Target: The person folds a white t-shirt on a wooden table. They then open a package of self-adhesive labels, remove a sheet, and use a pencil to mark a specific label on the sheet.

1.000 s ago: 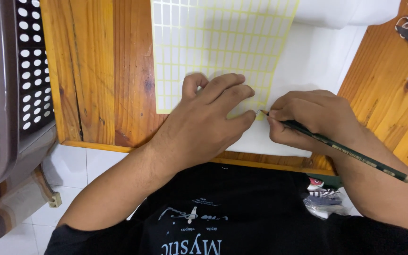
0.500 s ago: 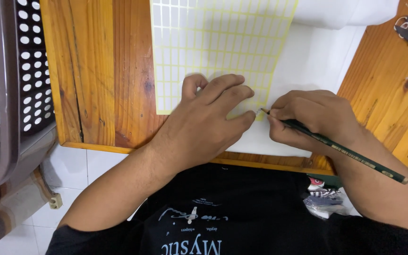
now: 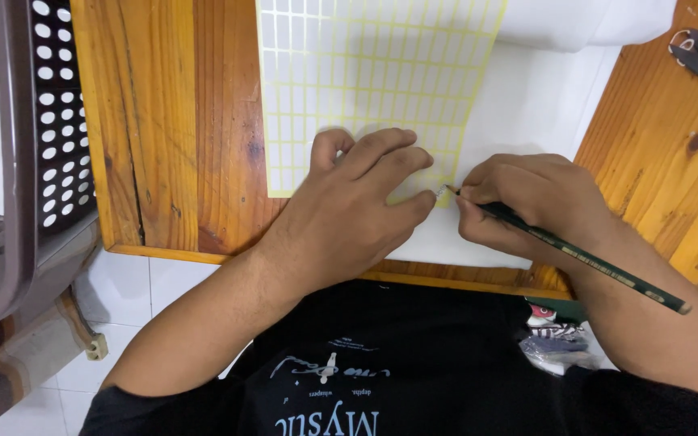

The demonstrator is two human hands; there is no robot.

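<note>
Open wood (image 3: 163,121) left of label sheet (image 3: 373,73), perforated chair (image 3: 34,161) beyond table edge

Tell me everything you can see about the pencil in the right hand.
The pencil is long, slim and dark green, with small pale markings along its side and a sharpened tip. The right hand grips it near the tip, and its shaft slants back over the wrist toward the lower right. The tip rests on the lower right corner of the yellow-lined label sheet, beside the left hand.
</note>
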